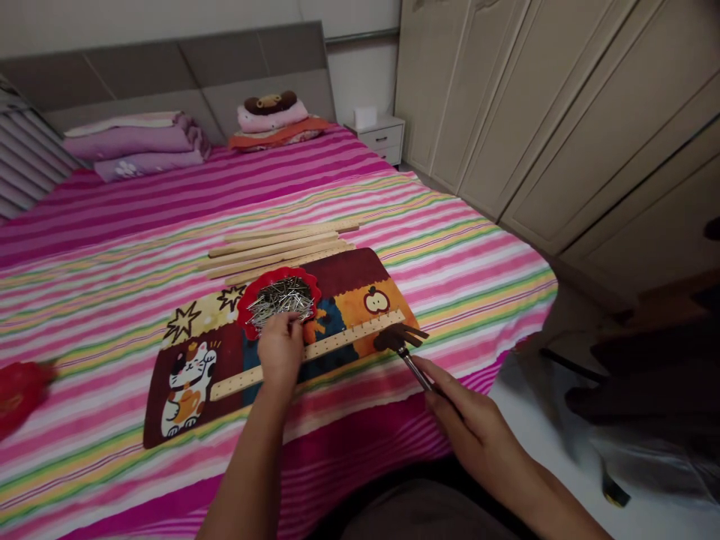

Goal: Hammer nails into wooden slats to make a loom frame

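My right hand [464, 405] is wrapped round the handle of a claw hammer [413, 366], whose dark head lies over the right end of a long wooden strip [331, 345] with a row of small holes or nails along it. My left hand [281, 349] is at the near rim of a red scalloped bowl [247, 296] full of loose metal nails [286, 294]. Its fingers are drawn together, and whatever they hold is hidden. Strip and bowl both rest on a patterned mat [349, 270] with a cat figure and an apple on it.
Several more wooden strips [275, 247] lie beyond the mat on the striped bedspread [461, 247]. A red object [22, 394] sits at the far left. Folded bedding [140, 142] is by the headboard [135, 71]. A white nightstand [382, 139] and wardrobe doors [506, 97] stand to the right.
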`<state>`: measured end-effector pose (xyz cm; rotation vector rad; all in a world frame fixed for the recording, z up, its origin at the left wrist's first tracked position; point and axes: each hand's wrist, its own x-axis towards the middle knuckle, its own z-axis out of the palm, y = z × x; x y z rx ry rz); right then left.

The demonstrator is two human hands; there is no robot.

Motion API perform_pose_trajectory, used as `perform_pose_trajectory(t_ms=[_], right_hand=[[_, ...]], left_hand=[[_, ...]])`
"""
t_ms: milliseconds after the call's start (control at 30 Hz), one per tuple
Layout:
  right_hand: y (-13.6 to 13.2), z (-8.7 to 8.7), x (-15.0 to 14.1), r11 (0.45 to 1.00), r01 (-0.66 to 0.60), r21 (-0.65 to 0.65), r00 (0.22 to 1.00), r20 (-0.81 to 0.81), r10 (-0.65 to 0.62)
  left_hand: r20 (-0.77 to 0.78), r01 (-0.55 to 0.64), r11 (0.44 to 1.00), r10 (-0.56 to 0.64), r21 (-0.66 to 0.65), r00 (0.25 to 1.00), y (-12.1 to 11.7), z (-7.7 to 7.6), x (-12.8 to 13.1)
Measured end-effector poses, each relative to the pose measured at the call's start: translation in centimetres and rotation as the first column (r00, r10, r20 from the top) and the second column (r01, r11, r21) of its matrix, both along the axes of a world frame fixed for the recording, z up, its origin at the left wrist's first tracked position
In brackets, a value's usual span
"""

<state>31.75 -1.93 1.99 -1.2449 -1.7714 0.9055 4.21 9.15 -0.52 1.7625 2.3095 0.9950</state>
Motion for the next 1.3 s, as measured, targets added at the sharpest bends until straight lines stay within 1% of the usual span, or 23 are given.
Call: perform_pose_trajectory(t_ms=[33, 100, 167, 267, 433, 567, 733, 833, 933, 1067, 1167, 1233, 1300], right_hand=[[-0.2, -0.3, 0.3, 1.0, 0.015, -0.008, 1.0, 0.017, -0.015], [-0.3, -0.7, 0.6, 0.999, 0.04, -0.017, 0.998, 0.047, -0.039], [-0.3, -0.8, 0.7, 0.998, 0.05, -0.029, 0.997, 0.065, -0.048], [-0.4, -0.8, 0.6, 0.998, 0.043, -0.048, 0.997, 0.066, -0.04], [-0.5, -0.7, 0.4, 0.998, 0.016, -0.062, 0.998, 0.054, -0.013], [-0.4, -0.7, 0.3, 0.996, 0.015, -0.084, 0.998, 0.057, -0.01], [-0.4, -0.9, 0.3, 0.997, 0.023, -0.071, 0.998, 0.057, -0.019], [-0.5, -1.1, 0.3, 0.997, 0.018, -0.078, 0.999, 0.046, -0.015], [-0.6, -1.1, 0.4, 0.997, 0.026, -0.071, 0.999, 0.04, -0.023], [-0.7, -1.2, 0.4, 0.997, 0.016, -0.078, 0.999, 0.049, -0.012], [-0.8, -1.6, 0.4, 0.996, 0.01, -0.085, 0.999, 0.046, -0.006], [-0.8, -1.8, 0.4, 0.996, 0.006, -0.093, 0.999, 0.04, -0.002], [-0.8, -1.8, 0.4, 0.995, 0.003, -0.103, 0.999, 0.033, 0.001]], left_hand=[[-0.078, -0.034, 0.999, 0.031, -0.037, 0.997, 0.5, 0.3, -0.8], [-0.19, -0.071, 0.989, 0.046, -0.126, 0.981, 1.6, 0.5, -2.0], [-0.236, -0.087, 0.976, 0.038, -0.2, 0.971, 2.4, 0.6, -2.6], [-0.232, -0.101, 0.962, 0.041, -0.254, 0.972, 3.1, 0.5, -2.9], [-0.218, -0.12, 0.964, 0.068, -0.236, 0.974, 3.1, 0.2, -3.5], [-0.202, -0.155, 0.95, 0.101, -0.272, 0.974, 3.1, 0.3, -3.9], [-0.165, -0.113, 0.954, 0.069, -0.277, 0.984, 3.4, 0.7, -3.8], [-0.12, -0.116, 0.955, 0.086, -0.274, 0.989, 3.6, 1.0, -3.7], [-0.053, -0.137, 0.95, 0.127, -0.28, 0.99, 3.4, 1.2, -3.7], [0.076, -0.124, 0.952, 0.151, -0.279, 0.986, 3.0, 1.5, -4.3], [0.181, -0.117, 0.964, 0.163, -0.237, 0.97, 2.7, 1.8, -4.8], [0.27, -0.109, 0.977, 0.157, -0.184, 0.95, 2.3, 1.9, -4.8], [0.414, -0.078, 0.99, 0.121, -0.118, 0.902, 1.8, 2.1, -4.3]])
